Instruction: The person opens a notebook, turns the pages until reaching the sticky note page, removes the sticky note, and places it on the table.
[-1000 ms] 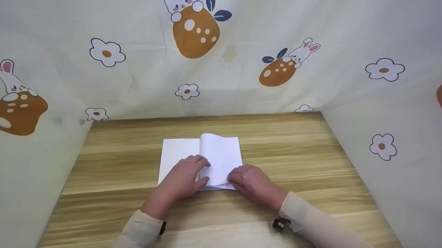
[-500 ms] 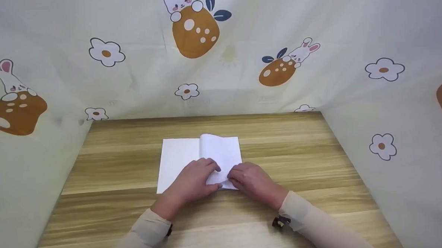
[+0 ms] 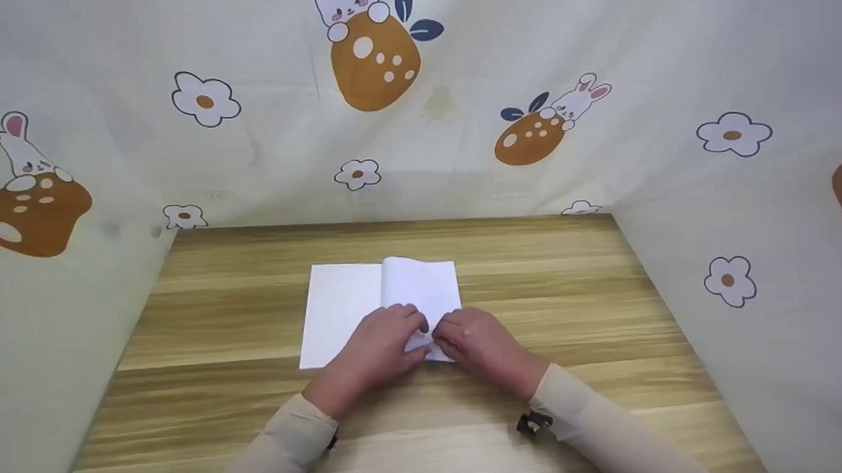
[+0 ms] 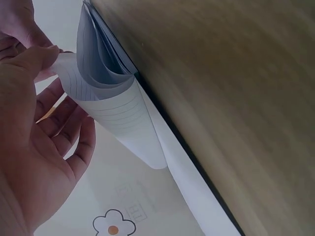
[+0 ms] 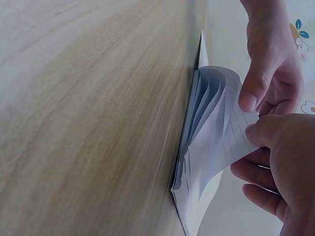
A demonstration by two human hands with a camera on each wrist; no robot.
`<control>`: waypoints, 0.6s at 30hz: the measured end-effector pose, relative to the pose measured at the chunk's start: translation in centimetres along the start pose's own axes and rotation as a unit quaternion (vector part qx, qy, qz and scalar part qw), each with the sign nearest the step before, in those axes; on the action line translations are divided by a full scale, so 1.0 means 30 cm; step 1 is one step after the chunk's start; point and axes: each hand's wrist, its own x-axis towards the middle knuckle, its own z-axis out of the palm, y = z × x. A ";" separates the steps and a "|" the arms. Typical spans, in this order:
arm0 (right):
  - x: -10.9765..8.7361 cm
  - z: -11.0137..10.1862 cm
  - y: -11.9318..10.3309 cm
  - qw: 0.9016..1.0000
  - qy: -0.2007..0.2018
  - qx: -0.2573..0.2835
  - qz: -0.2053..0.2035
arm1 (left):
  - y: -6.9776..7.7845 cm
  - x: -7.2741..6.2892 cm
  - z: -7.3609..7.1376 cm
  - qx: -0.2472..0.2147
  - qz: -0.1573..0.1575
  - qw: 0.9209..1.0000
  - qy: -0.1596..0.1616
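Observation:
An open notebook (image 3: 338,300) lies on the table, its left side flat and white. Over the right side, several loose leaves bend in a curl (image 3: 409,283). Ruled lines show on the lifted page (image 4: 123,115) in the left wrist view, and a dark cover edge runs beneath it. My right hand (image 3: 486,347) pinches the page's free edge between thumb and forefinger. Close beside it, my left hand (image 3: 379,341) pinches the same page, thumb (image 5: 249,100) on its lined face and fingers partly hidden behind. The two hands nearly meet near the notebook's lower right.
The wooden tabletop (image 3: 551,280) extends around the notebook. Pale cloth (image 3: 268,151) with printed rabbits and flowers walls in the back and both sides. A small black device (image 3: 533,423) sits at the right wrist.
My left hand has slid right across the notebook, from the fold to beside my right hand. The right hand has stayed nearly in place; the curled leaves sit slightly lower.

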 end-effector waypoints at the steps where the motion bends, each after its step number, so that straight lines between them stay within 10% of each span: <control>1: 0.000 0.001 -0.001 1.000 -0.001 0.001 0.002 | 0.001 0.001 0.000 0.001 0.000 1.000 0.001; 18: -0.046 -0.010 0.018 0.990 -0.006 0.026 0.138 | 0.002 0.017 -0.011 -0.032 -0.055 0.998 -0.005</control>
